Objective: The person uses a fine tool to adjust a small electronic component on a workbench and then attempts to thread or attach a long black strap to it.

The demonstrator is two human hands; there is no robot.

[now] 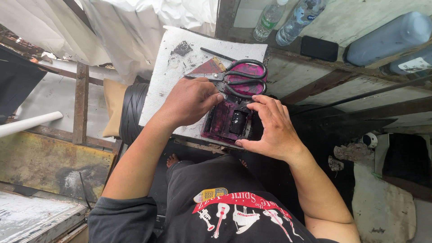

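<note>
White foam board point(180, 76) is the biggest item, lying flat across a black ribbed drum point(132, 112), speckled with black dust, dark smudge near its far edge. It serves as the table here.

Next down: magenta-stained tray point(223, 121) sits on the near right corner of the board, inside wet with dark pink dye. A small black block point(237, 122) lies in the tray's middle.

Left hand point(189, 101) rests on the board at the tray's left edge, fingers curled and pressed together, thumb tip touching the tray's upper rim. Cannot tell whether it pinches anything underneath.

Right hand point(272, 128) cups the tray's right side, fingers point(260, 107) bent over the far right corner, thumb point(246, 143) along the near edge. Fingers slightly spread, gripping the tray rim.

Black-handled scissors point(234, 77) lie closed on the board just beyond the tray, handles to the right on a pink-stained patch, blades pointing left over a dark red triangular scrap point(204, 68).

Beyond the board: two clear plastic bottles point(288, 20), a black phone point(319, 48) and two large grey jugs point(389, 38), all on the weathered ledge.
</note>
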